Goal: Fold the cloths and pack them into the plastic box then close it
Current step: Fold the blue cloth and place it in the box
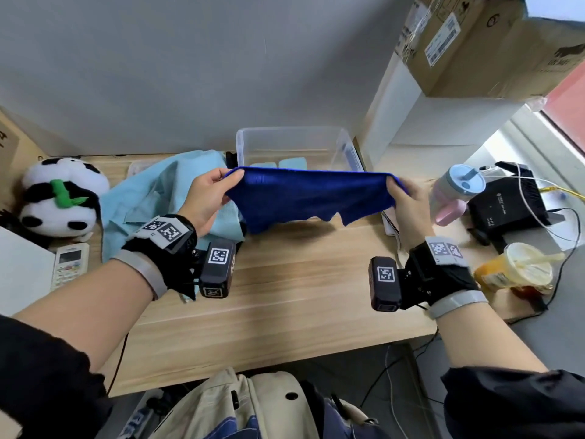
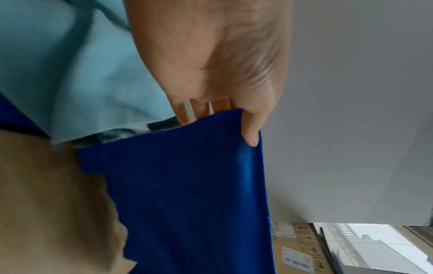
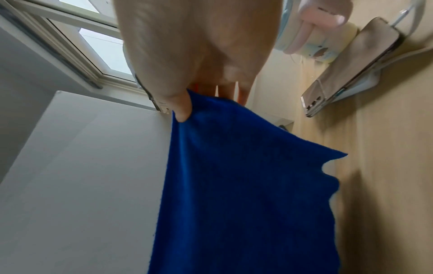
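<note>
A dark blue cloth hangs stretched above the wooden table, held by its two top corners. My left hand pinches the left corner between thumb and fingers; the left wrist view shows that thumb pressed on the blue cloth. My right hand pinches the right corner, its thumb on the blue cloth. Behind the cloth stands the clear plastic box, open, with two light blue folded cloths on its bottom. A light blue garment lies crumpled at the left.
A panda plush and a remote control lie at the left. At the right stand a pastel tumbler, a black router with cables and an orange drink cup. A phone lies near the tumbler.
</note>
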